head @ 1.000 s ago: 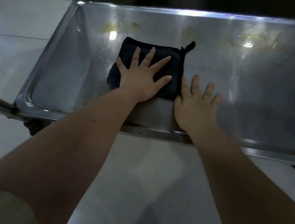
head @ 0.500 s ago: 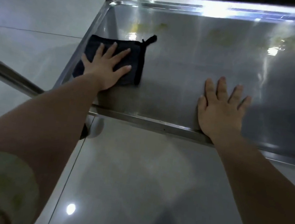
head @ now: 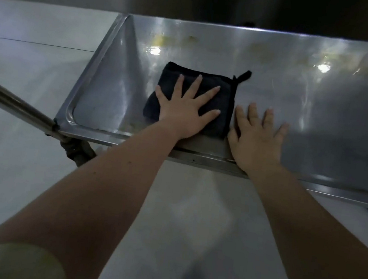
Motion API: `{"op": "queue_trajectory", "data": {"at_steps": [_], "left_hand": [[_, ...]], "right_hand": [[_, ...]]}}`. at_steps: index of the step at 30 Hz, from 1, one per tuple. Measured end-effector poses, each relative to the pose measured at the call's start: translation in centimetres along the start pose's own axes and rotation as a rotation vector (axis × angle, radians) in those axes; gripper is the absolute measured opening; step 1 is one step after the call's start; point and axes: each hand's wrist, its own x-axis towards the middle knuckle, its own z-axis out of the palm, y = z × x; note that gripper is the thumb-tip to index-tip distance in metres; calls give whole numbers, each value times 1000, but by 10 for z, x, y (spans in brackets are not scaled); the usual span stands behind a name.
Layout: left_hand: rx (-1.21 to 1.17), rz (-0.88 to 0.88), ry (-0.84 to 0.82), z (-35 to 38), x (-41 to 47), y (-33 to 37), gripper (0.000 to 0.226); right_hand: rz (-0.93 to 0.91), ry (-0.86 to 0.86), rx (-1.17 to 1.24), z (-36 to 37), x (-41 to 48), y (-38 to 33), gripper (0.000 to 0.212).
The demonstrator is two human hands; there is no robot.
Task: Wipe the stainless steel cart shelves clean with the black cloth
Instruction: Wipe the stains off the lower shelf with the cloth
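left hand [head: 182,114]: lies palm down on the black cloth [head: 225,98], fingers straight and spread wide, pressing it flat against the steel; no finger curls round it
right hand [head: 256,143]: rests palm down on bare steel just right of the cloth, fingers straight and a little apart, holding nothing; its heel sits at the front rim [head: 199,159]
gap between hands: the right thumb runs along the cloth's right edge; whether it touches the cloth cannot be told
black cloth: folded into a rough square, flat on the left half of the shelf [head: 319,113], nearer the front rim than the back wall, apart from the left wall
loop [head: 243,76]: a short black tab sticks out from the cloth's far right corner and lies on the steel
shelf: a shallow stainless tray with a raised rim all round, its surface dull and streaky
stains [head: 164,39]: yellowish smears along the far side of the shelf, beyond the cloth and apart from it
reflections [head: 323,68]: two bright spots of light on the steel, one left, one right
cart tube [head: 15,104]: a round metal bar meets the shelf's near left corner
caster [head: 78,150]: a dark wheel under that corner, partly hidden by the left forearm
floor [head: 25,178]: pale glossy tiles below and left of the cart
sleeve [head: 11,262]: a pale sleeve on the left arm, at the lower left
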Motion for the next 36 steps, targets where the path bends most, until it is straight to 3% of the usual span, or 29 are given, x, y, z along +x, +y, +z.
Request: {"op": "queue_trajectory", "data": {"at_steps": [10, 14, 19, 23, 27, 33, 36], "left_hand": [[-8, 7, -29, -3, -9, -4, 65], [35, 63, -46, -6, -40, -40, 63], [36, -138, -105, -23, -63, -135, 64], [30, -220, -137, -26, -67, -158, 58], [10, -235, -138, -22, -66, -134, 58], [41, 110, -148, -2, -56, 5, 62], [58, 173, -144, 3, -58, 38, 64]], "right_hand": [[-59, 25, 61, 7, -23, 12, 63], [-63, 18, 66, 7, -24, 13, 63], [-67, 34, 76, 6, -23, 12, 63], [-55, 18, 51, 4, -24, 10, 63], [-40, 3, 28, 3, -26, 7, 61], [-38, -4, 29, 5, -26, 10, 60], [-34, 8, 22, 7, -26, 19, 61]]}}
